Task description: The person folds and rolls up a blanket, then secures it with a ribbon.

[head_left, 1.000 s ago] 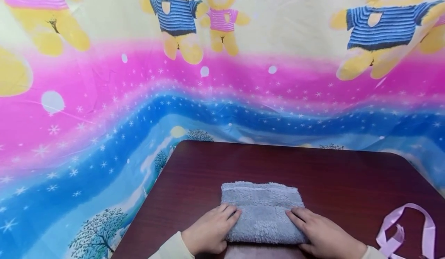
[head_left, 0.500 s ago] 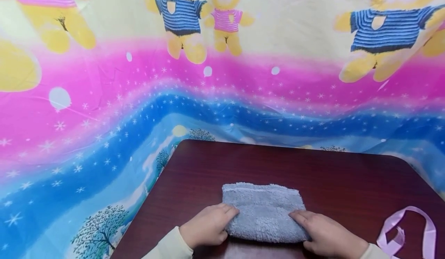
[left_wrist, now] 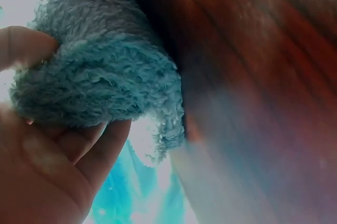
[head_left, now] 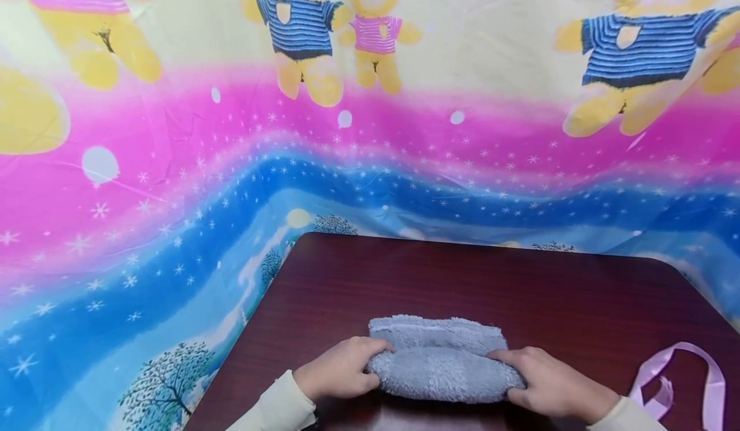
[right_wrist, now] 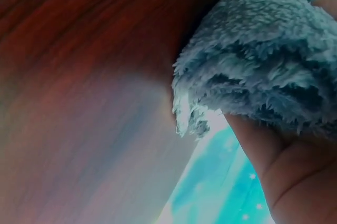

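A fluffy grey towel (head_left: pixel 445 373), partly rolled, lies on the table near its front. Its flat far flap (head_left: pixel 436 334) stretches behind the roll and ends in a pale seam and fuzzy edge. My left hand (head_left: pixel 342 368) grips the roll's left end, thumb and fingers on opposite sides of it. At the other end, my right hand (head_left: pixel 546 379) holds the roll in the same way. The left wrist view shows the coiled layers of the towel end (left_wrist: pixel 105 76) within the fingers. Layered folds of the towel (right_wrist: pixel 263 71) also show in the right wrist view.
A loose pink ribbon (head_left: pixel 713 386) lies looped on the table to the right of my right hand. The dark red-brown wooden table (head_left: pixel 439 270) has rounded far corners. Behind it hangs a cloth (head_left: pixel 405 123) printed with bears and snowflakes.
The near part of the towel has turned over into a thicker, rounder roll under both hands. The far flap now looks shorter, and its edge sits closer to me. The ribbon has not moved.
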Demonstrator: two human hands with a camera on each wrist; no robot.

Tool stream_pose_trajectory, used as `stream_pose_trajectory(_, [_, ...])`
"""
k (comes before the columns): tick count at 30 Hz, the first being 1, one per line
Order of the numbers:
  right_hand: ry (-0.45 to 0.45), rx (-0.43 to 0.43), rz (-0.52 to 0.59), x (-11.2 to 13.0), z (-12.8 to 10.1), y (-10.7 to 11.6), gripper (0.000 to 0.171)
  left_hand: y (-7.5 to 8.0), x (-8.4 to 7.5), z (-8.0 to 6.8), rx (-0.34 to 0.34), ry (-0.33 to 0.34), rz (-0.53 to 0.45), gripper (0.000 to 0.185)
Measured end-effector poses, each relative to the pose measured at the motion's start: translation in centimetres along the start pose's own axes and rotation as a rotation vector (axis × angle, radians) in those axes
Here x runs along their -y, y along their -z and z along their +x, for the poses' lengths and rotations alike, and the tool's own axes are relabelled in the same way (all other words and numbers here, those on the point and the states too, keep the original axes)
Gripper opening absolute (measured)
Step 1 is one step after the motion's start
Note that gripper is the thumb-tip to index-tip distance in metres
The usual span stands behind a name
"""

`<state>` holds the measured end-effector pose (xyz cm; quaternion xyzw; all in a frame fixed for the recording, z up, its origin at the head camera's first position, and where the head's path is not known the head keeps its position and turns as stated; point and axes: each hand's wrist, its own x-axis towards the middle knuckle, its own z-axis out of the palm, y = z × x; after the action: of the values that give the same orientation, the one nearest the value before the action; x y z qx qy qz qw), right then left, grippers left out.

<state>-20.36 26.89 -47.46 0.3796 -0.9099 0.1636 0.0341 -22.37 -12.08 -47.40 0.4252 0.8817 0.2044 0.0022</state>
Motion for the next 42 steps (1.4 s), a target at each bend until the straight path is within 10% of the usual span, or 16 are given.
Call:
stream_pose_trajectory(9, [-0.017,-0.032,0.108,-0.2,-0.3,-0.1,0.061,0.0,0.7,0.1,-0.024,0.051,-0.242,0.04])
stream_pose_trajectory(18, [-0.113,-0.097,0.223,-0.5,0.2,-0.4,0.053,0.4,0.8,0.5,-0.087,0.341,-0.447,0.034])
stream_pose_trajectory(27, [-0.272,-0.125,0.37,-1.6,1.2,-0.6,0.029,0.0,1.0,0.9,-0.19,0.433,-0.4,0.021])
stream_pose_trajectory(34, [-0.492,-0.124,0.471,-2.2,3.1,-1.0,0.05,-0.3,1.7,1.6,-0.209,0.503,-0.453,0.023])
stream_pose_trajectory(42, [-0.549,-0.16,0.429,-3.1,4.5,-1.3,0.056,0.0,2.1,2.7,-0.229,0.459,-0.188,0.035])
